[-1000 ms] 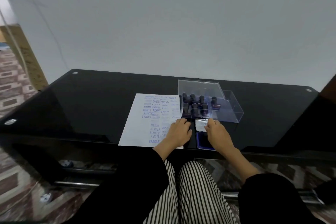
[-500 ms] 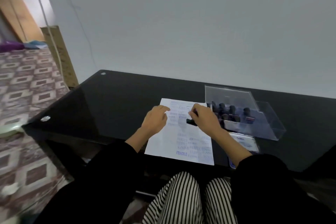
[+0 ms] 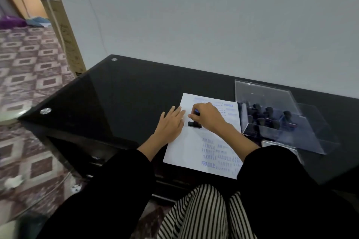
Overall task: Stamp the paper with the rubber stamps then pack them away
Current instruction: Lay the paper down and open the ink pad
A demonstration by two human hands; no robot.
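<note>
Right hand (image 3: 208, 117) curled over a black rubber stamp (image 3: 194, 124), gripping its handle, base down on the paper (image 3: 191, 149). Left hand (image 3: 171, 122) flat, fingers straight, pressing the sheet's left edge. Blue prints: SAMPLE, FRAGILE. Just right of the sheet, clear plastic box (image 3: 279, 120), lid up, dark-handled stamps (image 3: 269, 115) upright inside. All on black glass table (image 3: 120, 95).
</note>
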